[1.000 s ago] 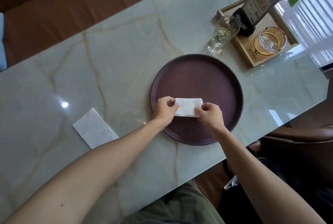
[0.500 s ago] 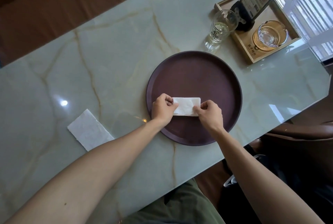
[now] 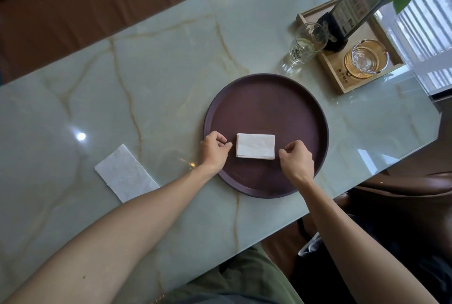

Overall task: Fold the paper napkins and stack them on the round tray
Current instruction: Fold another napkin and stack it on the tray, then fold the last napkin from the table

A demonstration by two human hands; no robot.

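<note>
A folded white paper napkin lies flat on the near half of a round, dark plum tray, between the left hand and right hand, whose curled fingers hold nothing, just apart from its short edges. Left of the tray, an unfolded napkin rests on the glossy veined marble desk.

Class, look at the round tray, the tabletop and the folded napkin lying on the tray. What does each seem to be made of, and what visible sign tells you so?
Round tray: matte dark maroon, no glare, probably plastic or coated wood; uncertain.
Tabletop: polished pale green stone or a stone-look slab, with tan veins and mirror-like reflections.
Folded napkin: soft white paper, with faint texture and layered edges.
</note>
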